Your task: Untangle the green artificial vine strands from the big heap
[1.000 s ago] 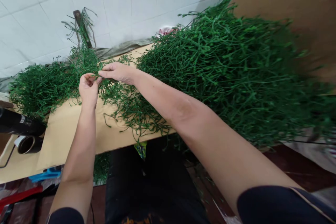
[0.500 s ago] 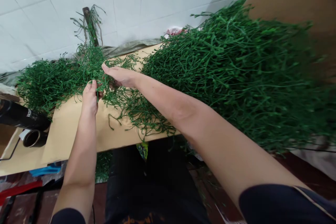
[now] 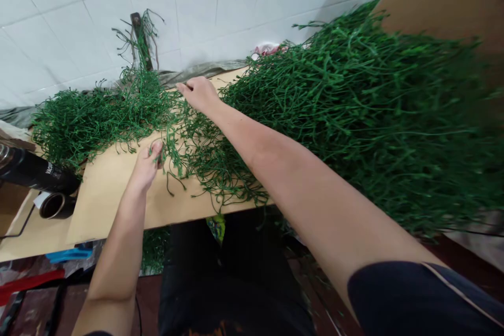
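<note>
Thin green plastic-looking stems form a large pile (image 3: 354,105) on the right and a smaller heap (image 3: 79,121) on the left. Looser stems (image 3: 212,163) lie between them on the cardboard sheet (image 3: 110,194). My left hand (image 3: 148,163) is closed above the cardboard, with bits of green at its fingers; what it grips is too small to make out. Farther back, beside the large pile, my right hand (image 3: 198,93) has its fingers closed together over the loose stems. Anything between those fingers is hidden.
An upright dark post (image 3: 142,42) with stems hanging on it stands by the tiled wall (image 3: 197,5). At the left are a black bottle (image 3: 35,170) and a dark cup (image 3: 57,206). Brown cardboard (image 3: 437,0) rises behind the large pile.
My hands have moved apart. The left came nearer to me and slightly right; the right moved back and to the right, out of the stems. The view has shifted slightly.
</note>
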A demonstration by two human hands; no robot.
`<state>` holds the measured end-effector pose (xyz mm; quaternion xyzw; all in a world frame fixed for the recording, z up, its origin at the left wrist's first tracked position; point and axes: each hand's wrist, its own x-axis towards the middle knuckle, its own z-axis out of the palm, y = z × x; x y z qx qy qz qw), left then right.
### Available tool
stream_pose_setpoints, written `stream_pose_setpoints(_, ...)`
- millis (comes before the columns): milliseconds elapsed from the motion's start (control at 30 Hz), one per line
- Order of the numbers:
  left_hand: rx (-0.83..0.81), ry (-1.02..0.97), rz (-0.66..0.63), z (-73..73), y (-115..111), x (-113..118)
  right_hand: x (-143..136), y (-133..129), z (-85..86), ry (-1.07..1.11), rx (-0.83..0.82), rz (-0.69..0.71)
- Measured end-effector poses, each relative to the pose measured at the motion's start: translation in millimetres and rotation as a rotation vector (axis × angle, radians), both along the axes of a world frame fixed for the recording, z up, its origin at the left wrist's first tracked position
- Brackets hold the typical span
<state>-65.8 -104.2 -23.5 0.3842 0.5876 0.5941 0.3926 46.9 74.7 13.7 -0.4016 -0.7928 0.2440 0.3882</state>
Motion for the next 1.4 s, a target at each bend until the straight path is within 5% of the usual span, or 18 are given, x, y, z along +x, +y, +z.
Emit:
stream_pose_setpoints(133,0.04,-0.155,-0.033,-1.7,-4.4,4.8,3.7,9.1,-6.3,-0.114,0.041,-0.023)
stream_pose_setpoints(300,0.053,-0.337,0.0,3.7,3.8,-0.8,-8.2,-20.2,-0.1,-0.154,0.142,0.032)
stream_pose_setpoints(400,0.076,-0.356,0.024,3.7,6.6,-5.7,-8.7,-51.0,7.3,-0.066,0.096,0.253)
stream_pose_setpoints(533,0.112,-0.319,0.05,4.1,7.8,-7.2,-5.4,-81.2,12.7,-0.06,-0.187,0.617)
stream_pose_setpoints(700,0.113,-0.234,-0.023,9.7,6.5,-4.5,-1.8,-78.0,14.5,-0.034,-0.217,0.595)
stream_pose_setpoints(967,0.105,-0.18,0.049,21.0,6.8,-3.9,2.1,-69.6,2.2,-0.092,-0.24,0.927)
stream_pose_setpoints(1067,0.121,-0.124,0.021,23.8,4.2,-7.3,-0.6,-73.4,0.7,-0.299,-0.081,0.822)
stream_pose_setpoints(1233,0.035,-0.018,-0.035,17.0,-3.3,-7.3,1.5,-65.9,-1.6,-0.631,0.365,0.345)
stream_pose_setpoints(1400,0.021,-0.098,0.0,0.4,-4.8,20.5,-0.6,-48.5,-8.4,-0.808,0.602,0.245)
